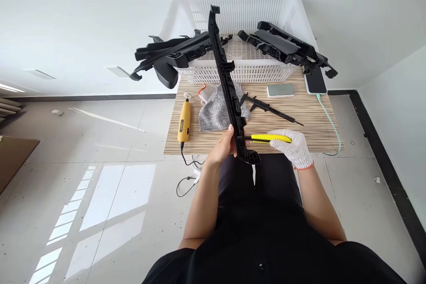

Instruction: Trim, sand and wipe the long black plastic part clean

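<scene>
My bare left hand (222, 146) is closed around the lower part of a long black plastic trim piece (226, 82), which tilts up and away over the table. In a white knit glove with an orange cuff, my right hand (293, 147) grips a yellow-and-black utility knife (270, 138). The knife points left, and its front end meets the trim piece's right edge near my left fingers. Whether the blade touches the plastic cannot be made out. Under the trim piece lies a grey speckled cloth (216, 113).
A white plastic basket (213, 72) at the back holds black trim parts (279, 44) that overhang both sides. On the wooden table (206, 144) lie a yellow rotary tool (184, 122), a black caliper (271, 108), a grey-green block (280, 90) and a phone (315, 80) on a cable.
</scene>
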`<state>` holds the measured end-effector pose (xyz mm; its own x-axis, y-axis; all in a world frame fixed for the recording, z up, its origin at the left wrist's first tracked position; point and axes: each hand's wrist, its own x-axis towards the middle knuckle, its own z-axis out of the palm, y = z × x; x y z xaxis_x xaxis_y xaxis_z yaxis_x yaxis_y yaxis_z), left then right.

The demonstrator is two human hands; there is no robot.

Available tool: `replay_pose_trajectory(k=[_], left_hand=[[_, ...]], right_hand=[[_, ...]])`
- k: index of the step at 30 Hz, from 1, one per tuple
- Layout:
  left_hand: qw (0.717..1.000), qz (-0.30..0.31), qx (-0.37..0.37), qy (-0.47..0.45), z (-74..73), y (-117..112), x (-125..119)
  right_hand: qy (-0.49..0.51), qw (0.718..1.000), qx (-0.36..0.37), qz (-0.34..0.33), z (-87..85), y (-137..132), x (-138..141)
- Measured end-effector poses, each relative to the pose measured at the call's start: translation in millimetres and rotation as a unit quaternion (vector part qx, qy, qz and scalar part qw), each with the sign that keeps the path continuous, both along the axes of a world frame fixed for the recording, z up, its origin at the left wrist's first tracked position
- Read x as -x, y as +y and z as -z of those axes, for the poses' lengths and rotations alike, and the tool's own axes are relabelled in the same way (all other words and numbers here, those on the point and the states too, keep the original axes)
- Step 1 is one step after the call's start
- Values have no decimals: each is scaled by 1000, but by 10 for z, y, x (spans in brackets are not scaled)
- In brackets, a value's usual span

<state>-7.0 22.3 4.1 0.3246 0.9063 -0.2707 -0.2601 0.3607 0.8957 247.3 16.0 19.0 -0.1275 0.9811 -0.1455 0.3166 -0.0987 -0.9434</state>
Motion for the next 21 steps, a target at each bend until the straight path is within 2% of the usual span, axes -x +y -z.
replay_pose_trajectory(k=[2,5,8,12,15,18,21], left_hand=[[1000,3,9,-6,-24,-2,-2],[1000,2,15,-12,-41,-8,-8],[1000,2,21,-14,-37,-7,-12],[1000,0,17,-12,-26,4,-7],[1000,0,18,-13,-28,4,-2],[1000,4,20,-13,-34,-3,-1],[1000,-1,27,-9,-33,-6,-7]], right_hand=[[11,1000,-13,21,18,1,8],[17,1000,-13,-11,25,6,7],[29,1000,2,-1,-2,15,6],[25,998,12,-53,-24,25,5],[54,998,5,-10,-9,25,0],[63,998,17,-23,5,23,0],[52,999,9,1,10,22,9]])
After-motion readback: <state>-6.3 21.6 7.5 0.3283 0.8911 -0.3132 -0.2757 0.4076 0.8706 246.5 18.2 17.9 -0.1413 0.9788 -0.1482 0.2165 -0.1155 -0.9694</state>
